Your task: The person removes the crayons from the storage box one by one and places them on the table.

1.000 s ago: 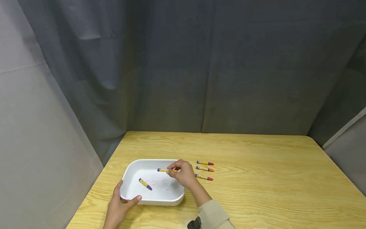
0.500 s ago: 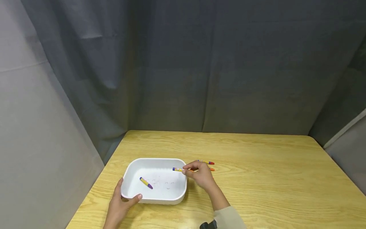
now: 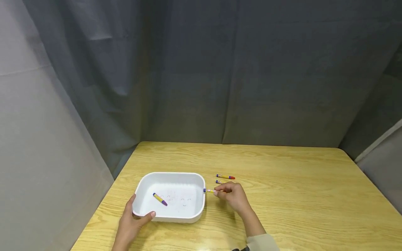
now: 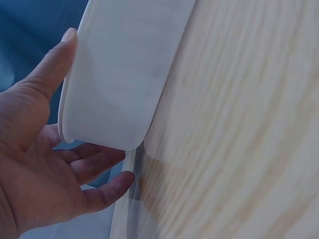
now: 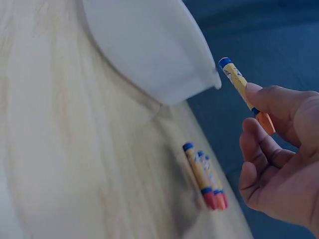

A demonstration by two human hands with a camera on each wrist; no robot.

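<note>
Carried out of the white tray point(image 3: 171, 178) since a second ago, the orange crayon point(image 3: 208, 190) now sits just right of its rim.
Right hand point(image 3: 233, 196) pinches this crayon above the desk point(image 3: 298, 195), near the red-tipped crayons point(image 3: 225, 176) lying right of the tray. Left hand point(image 3: 133, 221) grips the tray's near left corner, thumb over the rim, fingers beneath. A purple-tipped crayon point(image 3: 160, 199) lies inside the tray.
</note>
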